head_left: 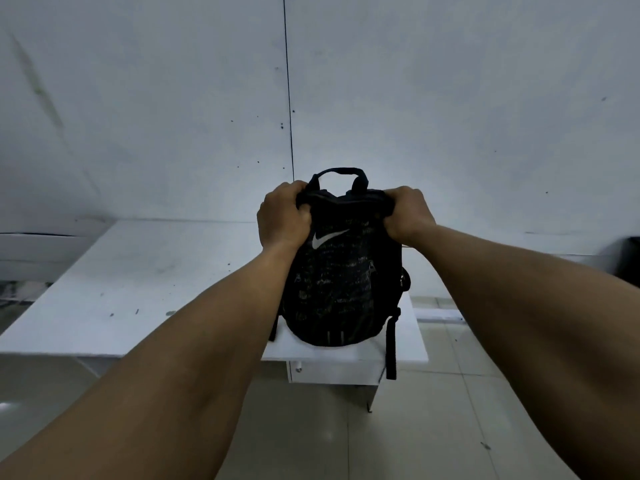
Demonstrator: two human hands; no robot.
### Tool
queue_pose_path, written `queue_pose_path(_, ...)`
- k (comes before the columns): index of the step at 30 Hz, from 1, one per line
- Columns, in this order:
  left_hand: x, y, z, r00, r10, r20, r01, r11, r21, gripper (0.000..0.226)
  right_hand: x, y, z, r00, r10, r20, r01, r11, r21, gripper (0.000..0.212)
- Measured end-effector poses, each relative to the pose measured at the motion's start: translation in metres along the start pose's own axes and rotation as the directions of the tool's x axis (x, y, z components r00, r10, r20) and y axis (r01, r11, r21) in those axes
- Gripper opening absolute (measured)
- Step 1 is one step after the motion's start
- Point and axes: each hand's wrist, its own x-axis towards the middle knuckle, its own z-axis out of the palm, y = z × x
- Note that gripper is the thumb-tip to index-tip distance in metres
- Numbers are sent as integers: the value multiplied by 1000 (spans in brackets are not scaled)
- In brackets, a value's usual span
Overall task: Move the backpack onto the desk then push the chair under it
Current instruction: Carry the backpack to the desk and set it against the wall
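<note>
A black backpack (341, 282) with a white swoosh logo stands upright near the right end of the white desk (138, 289). Its bottom sits close to the desk's front edge, and one strap (391, 344) hangs down past that edge. My left hand (284, 216) grips the top left corner of the backpack. On the top right corner, my right hand (408, 213) is clenched around the fabric. The carry handle (337, 173) sticks up between my hands. No chair is in view.
The desk stands against a pale wall (450, 98) with a vertical seam. A white drawer unit (332, 374) sits under the desk's right end. A dark object (630, 261) is at the right edge. Tiled floor (346, 445) lies below.
</note>
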Motion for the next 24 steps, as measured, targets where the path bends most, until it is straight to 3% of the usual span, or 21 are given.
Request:
queue_pose_path(10,107,-43,86,994,58,90,-58,998,-9,28,136,31,33,997,71,12,-70,997,-32,29)
queue_pose_path(17,170,-74,133,975,93,200,-76,993,-91,29,204,41,51,985,161,53,-158,986,-62,20)
queue_pose_path(24,207,-100,178,969,106,225,-82,990,-111,29,255,61,73,976,174,131,-160,981,-107,16)
